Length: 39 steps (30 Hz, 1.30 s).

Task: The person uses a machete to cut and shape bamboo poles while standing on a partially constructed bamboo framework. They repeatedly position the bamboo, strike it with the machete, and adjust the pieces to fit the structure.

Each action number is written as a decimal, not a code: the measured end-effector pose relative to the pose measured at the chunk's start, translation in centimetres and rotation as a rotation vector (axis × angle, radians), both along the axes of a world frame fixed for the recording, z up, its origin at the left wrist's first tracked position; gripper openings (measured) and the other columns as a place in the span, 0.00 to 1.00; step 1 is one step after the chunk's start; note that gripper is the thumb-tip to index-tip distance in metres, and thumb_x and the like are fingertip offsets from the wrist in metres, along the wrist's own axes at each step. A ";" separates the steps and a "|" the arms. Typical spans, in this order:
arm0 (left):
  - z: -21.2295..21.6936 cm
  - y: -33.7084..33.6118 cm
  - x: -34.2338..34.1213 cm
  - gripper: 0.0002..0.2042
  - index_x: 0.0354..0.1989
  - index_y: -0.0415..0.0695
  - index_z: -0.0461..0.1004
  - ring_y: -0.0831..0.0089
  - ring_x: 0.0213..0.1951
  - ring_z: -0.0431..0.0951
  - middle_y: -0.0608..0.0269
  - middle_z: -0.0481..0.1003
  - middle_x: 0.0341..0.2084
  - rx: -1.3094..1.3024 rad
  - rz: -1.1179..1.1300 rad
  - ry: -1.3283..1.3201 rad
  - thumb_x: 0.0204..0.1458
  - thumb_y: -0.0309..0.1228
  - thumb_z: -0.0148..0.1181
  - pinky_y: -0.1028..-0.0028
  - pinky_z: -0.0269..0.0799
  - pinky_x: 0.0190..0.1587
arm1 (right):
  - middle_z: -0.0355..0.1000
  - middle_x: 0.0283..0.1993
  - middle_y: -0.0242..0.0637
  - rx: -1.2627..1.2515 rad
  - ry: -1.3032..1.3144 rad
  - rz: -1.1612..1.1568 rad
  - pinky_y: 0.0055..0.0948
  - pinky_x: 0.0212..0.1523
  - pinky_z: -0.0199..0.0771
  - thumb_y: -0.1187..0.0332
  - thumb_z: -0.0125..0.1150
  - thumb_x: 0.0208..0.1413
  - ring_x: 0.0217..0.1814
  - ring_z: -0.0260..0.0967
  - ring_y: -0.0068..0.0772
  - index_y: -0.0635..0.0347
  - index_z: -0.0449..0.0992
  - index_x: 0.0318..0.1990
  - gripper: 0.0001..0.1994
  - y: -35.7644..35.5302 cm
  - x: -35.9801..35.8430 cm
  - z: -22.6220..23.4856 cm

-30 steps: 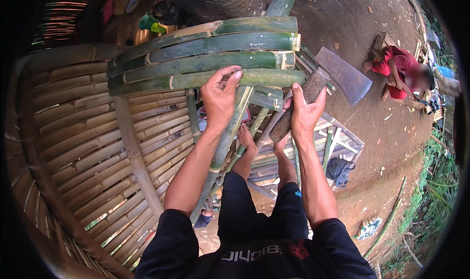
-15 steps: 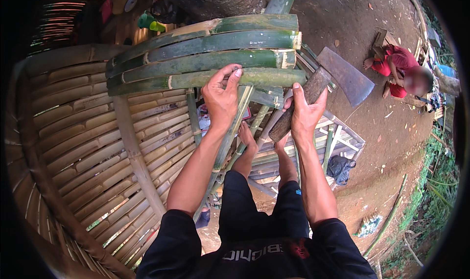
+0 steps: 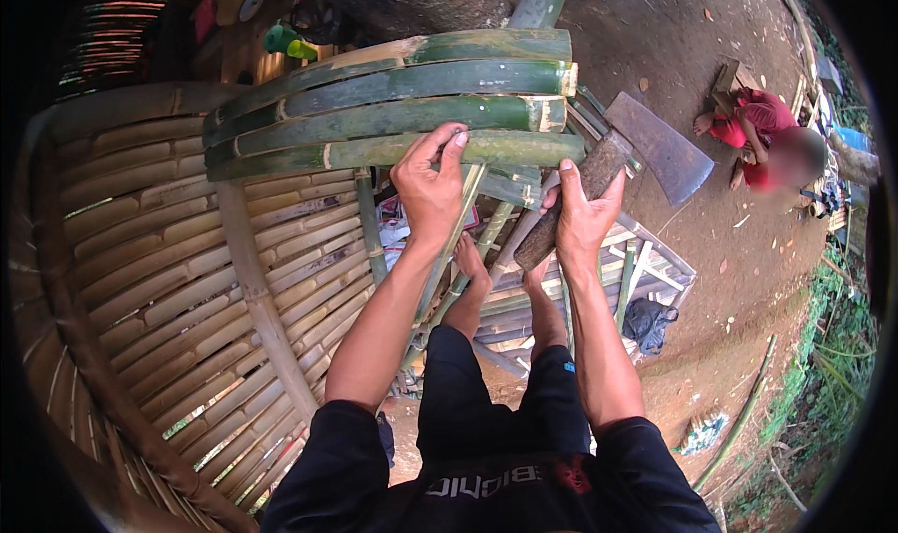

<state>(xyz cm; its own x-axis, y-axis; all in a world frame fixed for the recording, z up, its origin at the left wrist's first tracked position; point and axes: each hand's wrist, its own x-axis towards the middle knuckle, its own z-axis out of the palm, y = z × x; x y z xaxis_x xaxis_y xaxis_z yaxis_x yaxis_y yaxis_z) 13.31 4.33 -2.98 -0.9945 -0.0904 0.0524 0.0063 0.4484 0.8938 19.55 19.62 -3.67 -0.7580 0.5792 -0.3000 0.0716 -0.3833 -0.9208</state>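
My left hand [image 3: 432,182] is closed in a pinch above the nearest green bamboo slat [image 3: 374,150]. A small dark nail-like thing barely shows between its thumb and forefinger; the rest is hidden. My right hand [image 3: 587,210] is shut on the wooden handle of an axe [image 3: 660,148]. The axe's broad, rusty blade points out to the right, and the right thumb rests at the nearest slat's right end. Several split bamboo slats [image 3: 393,117] lie side by side in front of me, slightly fanned, with narrow gaps between them.
A curved bamboo-slat structure [image 3: 271,313] fills the left side. Below, near my bare feet, is a slatted frame [image 3: 524,318] with a black plastic bag [image 3: 648,324] beside it. A person in red [image 3: 762,126] crouches on the dirt ground at right. A bamboo pole [image 3: 538,5] juts out behind the slats.
My left hand and forearm have shifted slightly to the right, still pinching at the slat. The axe and my right hand stay nearly in place.
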 end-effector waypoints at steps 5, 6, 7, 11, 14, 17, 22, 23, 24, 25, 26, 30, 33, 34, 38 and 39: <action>0.4 0.1 0.1 0.07 0.38 0.38 0.81 0.77 0.34 0.78 0.60 0.81 0.31 -0.019 0.011 0.012 0.54 0.26 0.63 0.77 0.71 0.40 | 0.67 0.28 0.32 0.035 -0.003 0.023 0.23 0.17 0.67 0.75 0.60 0.59 0.17 0.65 0.22 0.58 0.62 0.46 0.13 0.3 0.0 -0.1; 0.3 0.0 0.2 0.07 0.38 0.38 0.81 0.76 0.34 0.78 0.60 0.81 0.31 -0.024 0.008 0.034 0.54 0.26 0.63 0.76 0.72 0.40 | 0.67 0.28 0.32 0.047 0.004 0.035 0.23 0.17 0.67 0.75 0.60 0.59 0.17 0.65 0.22 0.59 0.62 0.46 0.12 0.3 0.0 0.0; 0.3 0.0 0.2 0.07 0.38 0.38 0.81 0.75 0.34 0.79 0.59 0.81 0.31 -0.028 0.005 0.057 0.53 0.26 0.63 0.76 0.72 0.40 | 0.67 0.28 0.32 0.061 0.011 0.047 0.23 0.17 0.66 0.75 0.59 0.59 0.17 0.65 0.22 0.59 0.62 0.45 0.12 0.4 0.0 0.0; 0.4 0.0 0.3 0.06 0.36 0.37 0.81 0.71 0.34 0.80 0.57 0.81 0.31 -0.031 0.011 0.105 0.52 0.26 0.64 0.74 0.72 0.40 | 0.69 0.29 0.32 0.082 0.007 0.067 0.22 0.16 0.66 0.75 0.60 0.59 0.17 0.64 0.20 0.61 0.63 0.46 0.12 0.5 0.0 0.5; 0.4 0.2 0.1 0.05 0.34 0.36 0.81 0.63 0.32 0.81 0.54 0.80 0.29 -0.011 0.020 0.153 0.51 0.24 0.63 0.71 0.73 0.38 | 0.70 0.29 0.32 0.084 -0.027 0.091 0.21 0.16 0.66 0.74 0.61 0.59 0.17 0.64 0.20 0.62 0.63 0.46 0.13 0.7 0.1 0.9; 0.8 0.2 0.2 0.06 0.34 0.35 0.80 0.63 0.32 0.81 0.54 0.80 0.29 0.003 0.030 0.096 0.51 0.24 0.63 0.71 0.73 0.38 | 0.70 0.29 0.33 0.115 -0.033 0.118 0.21 0.15 0.66 0.74 0.61 0.59 0.17 0.65 0.20 0.61 0.63 0.45 0.12 1.0 0.2 0.9; 0.4 0.4 0.1 0.06 0.35 0.35 0.80 0.68 0.32 0.80 0.55 0.80 0.29 0.008 0.017 0.093 0.52 0.25 0.62 0.73 0.72 0.39 | 0.70 0.30 0.33 0.099 -0.042 0.106 0.22 0.16 0.66 0.73 0.61 0.59 0.16 0.65 0.20 0.60 0.63 0.43 0.11 1.2 0.1 1.4; 0.3 0.4 0.1 0.06 0.35 0.35 0.80 0.71 0.33 0.79 0.56 0.80 0.29 0.019 0.010 0.091 0.53 0.26 0.62 0.74 0.72 0.39 | 0.70 0.29 0.33 0.106 -0.039 0.114 0.22 0.16 0.66 0.73 0.61 0.59 0.16 0.65 0.20 0.61 0.63 0.46 0.13 1.2 0.1 1.2; 0.3 0.4 0.1 0.06 0.35 0.35 0.81 0.71 0.33 0.79 0.56 0.80 0.29 0.024 0.012 0.091 0.53 0.26 0.62 0.73 0.72 0.39 | 0.70 0.29 0.33 0.114 -0.035 0.123 0.22 0.16 0.66 0.73 0.61 0.59 0.16 0.65 0.21 0.62 0.62 0.48 0.15 1.4 0.1 0.9; 0.3 0.3 0.1 0.06 0.35 0.36 0.81 0.71 0.33 0.79 0.56 0.80 0.29 0.026 0.017 0.092 0.52 0.26 0.62 0.73 0.72 0.39 | 0.70 0.29 0.33 0.120 -0.031 0.134 0.22 0.16 0.66 0.73 0.61 0.59 0.16 0.65 0.21 0.64 0.62 0.51 0.16 1.4 0.1 0.7; 0.2 0.2 0.1 0.06 0.36 0.36 0.81 0.71 0.33 0.79 0.56 0.80 0.29 0.030 0.023 0.092 0.52 0.25 0.63 0.73 0.73 0.39 | 0.70 0.28 0.33 0.124 -0.054 0.128 0.22 0.16 0.65 0.73 0.61 0.59 0.16 0.64 0.21 0.65 0.60 0.54 0.20 1.4 0.2 0.4; -0.3 0.0 0.1 0.06 0.35 0.37 0.82 0.68 0.33 0.81 0.53 0.81 0.30 0.030 0.014 0.164 0.50 0.25 0.64 0.72 0.74 0.40 | 0.69 0.26 0.32 0.193 -0.105 0.080 0.22 0.17 0.64 0.72 0.62 0.59 0.17 0.63 0.21 0.71 0.52 0.63 0.30 1.3 0.6 -0.7; 0.1 -0.4 -0.1 0.06 0.34 0.35 0.81 0.65 0.33 0.81 0.52 0.81 0.30 0.028 -0.018 0.151 0.50 0.24 0.63 0.71 0.74 0.39 | 0.66 0.23 0.31 0.203 -0.113 0.097 0.21 0.16 0.63 0.70 0.62 0.59 0.16 0.64 0.21 0.61 0.62 0.48 0.16 0.8 0.2 0.8; 0.4 -0.3 0.0 0.06 0.34 0.34 0.81 0.65 0.33 0.81 0.52 0.80 0.30 0.026 -0.019 0.155 0.50 0.23 0.63 0.72 0.74 0.38 | 0.67 0.24 0.31 0.173 -0.094 0.096 0.22 0.16 0.64 0.69 0.62 0.59 0.16 0.64 0.21 0.60 0.63 0.47 0.15 0.7 0.3 1.0; 0.2 -0.7 0.1 0.05 0.32 0.35 0.80 0.62 0.33 0.81 0.52 0.80 0.29 0.044 0.008 0.154 0.50 0.24 0.62 0.69 0.74 0.37 | 0.68 0.26 0.32 0.156 -0.082 0.129 0.20 0.16 0.64 0.72 0.61 0.60 0.16 0.64 0.20 0.62 0.62 0.54 0.18 0.4 0.3 0.8; 0.3 -0.8 0.0 0.06 0.31 0.35 0.80 0.60 0.33 0.81 0.52 0.80 0.29 0.051 0.010 0.158 0.50 0.25 0.62 0.67 0.75 0.37 | 0.69 0.26 0.32 0.154 -0.088 0.130 0.20 0.16 0.64 0.72 0.60 0.60 0.16 0.64 0.20 0.62 0.62 0.54 0.18 0.2 0.2 0.9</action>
